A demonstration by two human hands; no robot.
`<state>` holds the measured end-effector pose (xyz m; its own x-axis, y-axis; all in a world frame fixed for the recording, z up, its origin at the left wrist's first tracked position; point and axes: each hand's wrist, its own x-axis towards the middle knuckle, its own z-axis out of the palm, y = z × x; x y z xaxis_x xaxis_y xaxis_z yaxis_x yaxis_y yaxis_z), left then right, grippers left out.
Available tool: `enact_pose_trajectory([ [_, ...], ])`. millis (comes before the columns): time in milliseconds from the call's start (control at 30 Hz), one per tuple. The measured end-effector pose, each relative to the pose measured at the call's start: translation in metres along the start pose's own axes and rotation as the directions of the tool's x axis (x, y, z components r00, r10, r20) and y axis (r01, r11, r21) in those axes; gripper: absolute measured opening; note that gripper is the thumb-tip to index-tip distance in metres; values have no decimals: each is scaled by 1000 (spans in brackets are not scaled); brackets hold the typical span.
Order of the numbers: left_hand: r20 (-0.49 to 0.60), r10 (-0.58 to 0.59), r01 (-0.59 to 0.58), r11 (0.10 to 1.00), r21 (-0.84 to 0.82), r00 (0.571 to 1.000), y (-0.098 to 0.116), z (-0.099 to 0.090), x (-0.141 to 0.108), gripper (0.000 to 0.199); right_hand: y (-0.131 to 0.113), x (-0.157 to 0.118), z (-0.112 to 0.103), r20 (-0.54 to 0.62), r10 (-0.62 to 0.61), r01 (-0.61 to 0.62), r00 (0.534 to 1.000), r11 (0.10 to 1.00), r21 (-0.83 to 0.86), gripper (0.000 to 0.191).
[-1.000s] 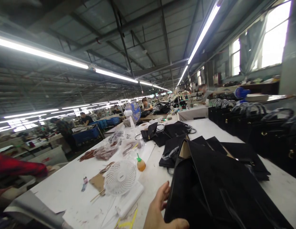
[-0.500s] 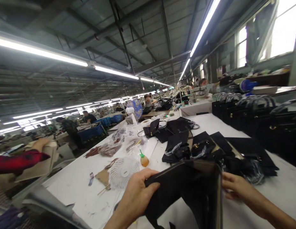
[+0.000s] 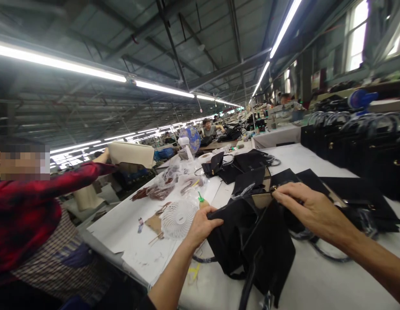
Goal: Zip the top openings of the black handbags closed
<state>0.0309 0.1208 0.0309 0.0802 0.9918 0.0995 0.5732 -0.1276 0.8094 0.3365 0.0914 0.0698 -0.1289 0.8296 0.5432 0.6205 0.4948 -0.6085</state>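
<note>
Between my hands a black handbag (image 3: 232,237) is held up over the white table, tilted, with its beige inner edge showing at the top. My left hand (image 3: 201,226) pinches its upper left edge, thumb on the near side. At the upper right corner, my right hand (image 3: 296,198) has its fingers closed on the bag's edge. Dark straps hang from the bag's lower part. Just beyond it lie several flat black bag pieces (image 3: 351,189), some with gold-coloured fittings and plastic wrap.
Left of the bag are a white fan (image 3: 179,219), a small bottle with a green tip (image 3: 201,199) and brown strips in plastic (image 3: 156,189). Finished black bags (image 3: 348,146) stand in a row at right. A co-worker in a red checked sleeve (image 3: 71,181) holds a pale panel (image 3: 132,155).
The bag has turned and its open mouth no longer faces me. My right hand has moved up onto its top edge. A co-worker has come into view at left, lifting a panel.
</note>
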Motion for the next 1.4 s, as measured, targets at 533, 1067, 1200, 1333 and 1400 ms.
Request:
enact_pose_trajectory([
  [533,-64,-94,82,981,-176,994,-10,12,-11,29,14,26,63,215,-120,153,969,978,-142,33],
  [1067,14,-42,44,967,-250,999,-15,2,-12,37,-24,43,55,352,141,111,925,788,-606,53],
  [1200,27,24,-13,945,-328,999,-20,-5,-19,39,-21,48,60,403,188,114,896,780,-616,44],
  [1333,5,42,-37,920,-390,999,-27,-4,-20,37,-20,55,63,410,187,116,893,784,-610,31],
  [1400,-18,45,-49,919,-391,999,-29,-1,-18,36,-18,58,65,413,191,116,891,783,-611,30],
])
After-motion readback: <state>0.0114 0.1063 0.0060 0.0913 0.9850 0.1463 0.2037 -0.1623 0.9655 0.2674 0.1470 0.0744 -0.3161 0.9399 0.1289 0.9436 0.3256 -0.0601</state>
